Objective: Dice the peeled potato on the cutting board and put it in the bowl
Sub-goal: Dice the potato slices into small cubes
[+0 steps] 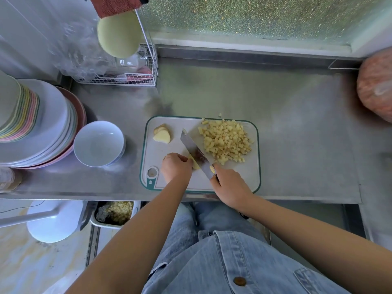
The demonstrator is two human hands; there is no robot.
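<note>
Right hand (230,187) grips the knife (194,150) by its handle, left hand (176,166) holds a potato piece (195,164) down with curled fingers
Steel counter (297,134) carries a stack of plates (53,124) at the left, and the cutting board (252,177) lies at its front edge, with the white bowl (99,145) just beside it on the left. All the potato is on the board: a pile of diced potato (226,142) at the far right side, next to the blade, and a few potato slices (162,134) at the far left corner, apart from both hands. The blade stands slanted across the board, touching the held piece near the front
</note>
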